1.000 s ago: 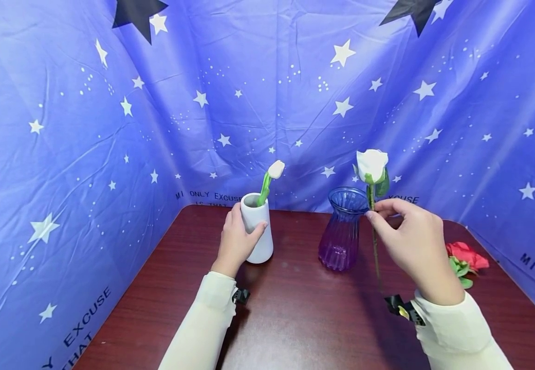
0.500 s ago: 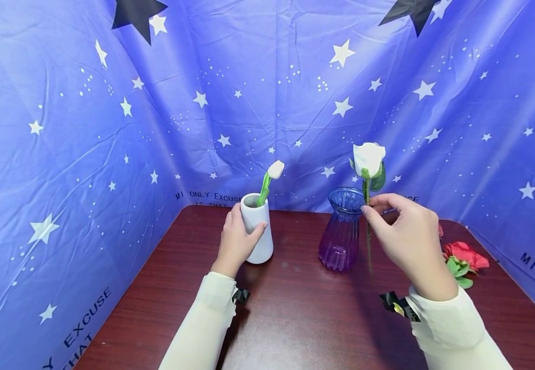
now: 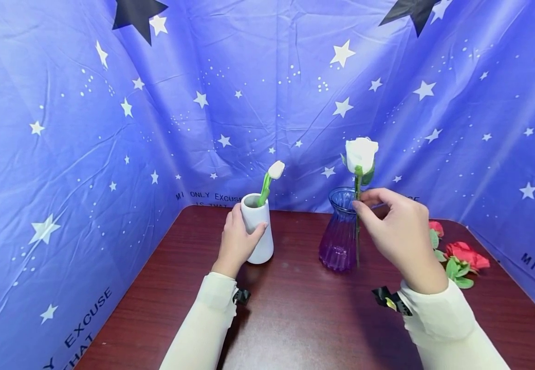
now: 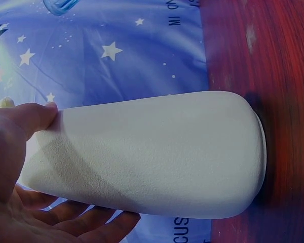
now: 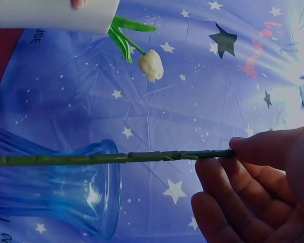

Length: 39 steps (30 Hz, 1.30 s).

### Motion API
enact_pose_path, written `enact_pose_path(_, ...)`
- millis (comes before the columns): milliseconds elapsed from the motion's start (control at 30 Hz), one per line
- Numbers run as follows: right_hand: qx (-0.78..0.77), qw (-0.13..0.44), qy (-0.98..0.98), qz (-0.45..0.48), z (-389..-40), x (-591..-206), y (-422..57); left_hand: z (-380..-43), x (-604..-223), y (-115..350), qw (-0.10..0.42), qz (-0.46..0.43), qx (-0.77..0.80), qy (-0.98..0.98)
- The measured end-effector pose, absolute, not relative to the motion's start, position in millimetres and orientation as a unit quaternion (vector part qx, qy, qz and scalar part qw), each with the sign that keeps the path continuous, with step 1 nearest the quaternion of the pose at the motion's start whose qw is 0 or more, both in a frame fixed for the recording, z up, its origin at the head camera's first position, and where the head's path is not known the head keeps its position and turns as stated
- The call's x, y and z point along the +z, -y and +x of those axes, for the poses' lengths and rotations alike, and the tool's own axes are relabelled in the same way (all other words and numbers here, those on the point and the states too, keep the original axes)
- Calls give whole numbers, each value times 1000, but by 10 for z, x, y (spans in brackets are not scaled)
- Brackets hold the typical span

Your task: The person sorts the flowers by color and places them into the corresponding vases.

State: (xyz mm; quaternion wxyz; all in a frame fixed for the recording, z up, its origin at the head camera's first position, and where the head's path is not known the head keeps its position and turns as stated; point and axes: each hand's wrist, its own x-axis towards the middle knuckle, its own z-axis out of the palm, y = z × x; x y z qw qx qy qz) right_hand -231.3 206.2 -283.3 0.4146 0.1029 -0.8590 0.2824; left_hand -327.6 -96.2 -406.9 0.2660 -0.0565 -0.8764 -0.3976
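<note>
My left hand (image 3: 239, 241) grips the upper part of a white vase (image 3: 261, 245), thumb on one side and fingers round the other. A white tulip (image 3: 275, 169) leans out of that vase's mouth; the vase stands upright on the table. Between thumb and fingertips, my right hand (image 3: 399, 234) pinches the green stem of a white rose (image 3: 361, 155), held upright. In the head view the stem passes in front of a blue and purple glass vase (image 3: 336, 241). The right wrist view shows the stem (image 5: 101, 158) outside the glass vase, running past its rim (image 5: 111, 187).
Red roses (image 3: 466, 256) with green leaves lie at the right side of the brown wooden table (image 3: 286, 313), partly behind my right hand. A blue star-printed cloth (image 3: 276, 103) hangs round the back and sides.
My right hand has moved left and slightly up with the white rose, bringing its stem in front of the glass vase. The left hand and white vase stay put.
</note>
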Motion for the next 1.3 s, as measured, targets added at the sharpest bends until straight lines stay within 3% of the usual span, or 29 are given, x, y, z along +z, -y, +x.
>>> enact_pose_path(1300,333,435,821,160,-2526,-2742,-1618,-3289,-4068,969,267,-62,-403,873)
